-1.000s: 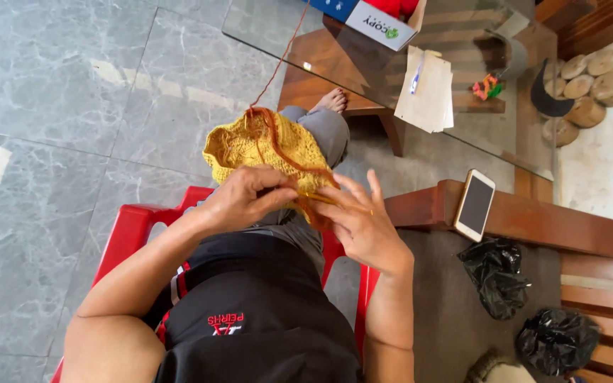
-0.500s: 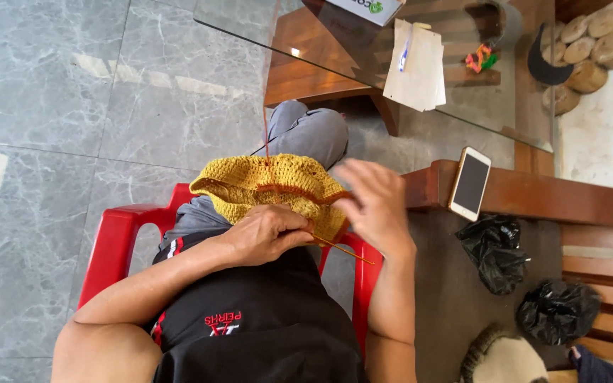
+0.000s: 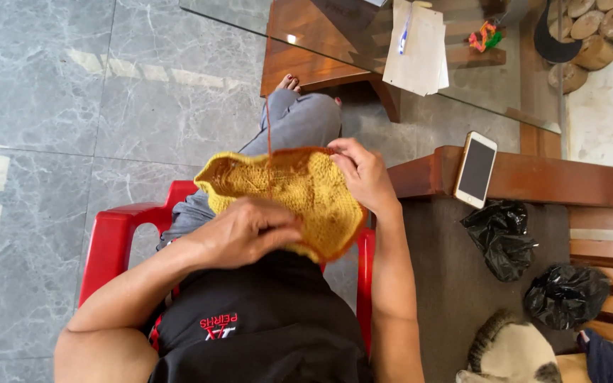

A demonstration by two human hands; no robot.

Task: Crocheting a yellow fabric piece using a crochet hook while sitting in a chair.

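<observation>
While sitting on the red chair [image 3: 111, 237], the person is holding a yellow crochet piece [image 3: 299, 195] over the lap, left hand [image 3: 246, 230] pinching its near edge, right hand [image 3: 365, 174] gripping its far edge. Most of the round seems worked; an orange strand [image 3: 268, 124] is trailing off, so stitching looks unfinished.

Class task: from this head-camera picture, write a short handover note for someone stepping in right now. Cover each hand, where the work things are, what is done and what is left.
Left hand: closed on the near edge of the yellow crochet piece, over the lap.
Right hand: pinching the piece's far right edge, holding it spread.
Yarn strand: runs from the piece up past the knee; its ball is out of view. No hook can be made out.
Done: a broad, roughly round piece with an orange-tinted rim.
Left: cannot tell how many rounds remain.
Nearby: phone on the wooden bench arm; person sits on a red chair.
</observation>
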